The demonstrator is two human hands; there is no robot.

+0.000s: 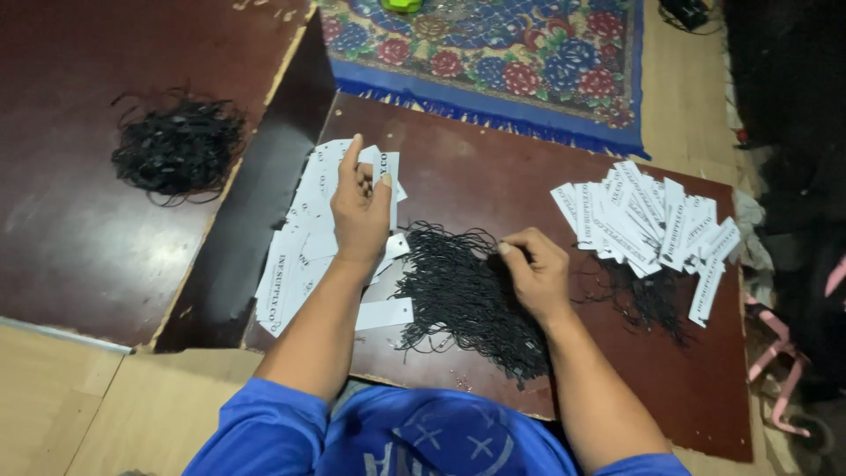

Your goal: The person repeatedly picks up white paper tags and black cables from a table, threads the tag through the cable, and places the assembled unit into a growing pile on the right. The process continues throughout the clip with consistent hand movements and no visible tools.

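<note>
Now | left hand [361,207] pinching white tags [304,247] | right hand [533,269] gripping black strings [463,295]

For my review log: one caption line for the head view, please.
Left hand lifts white paper tags while right hand picks at black strings on a dark board.

We wear a bright blue short-sleeved shirt [414,441] of soft, slightly creased fabric, its sleeves ending above our elbows so both forearms are bare. Across the chest runs a pale grey printed design of curved lines and small crosses, only partly in view. Our bare left hand [359,210] and bare right hand [535,271] carry no rings, watch or gloves.
</note>
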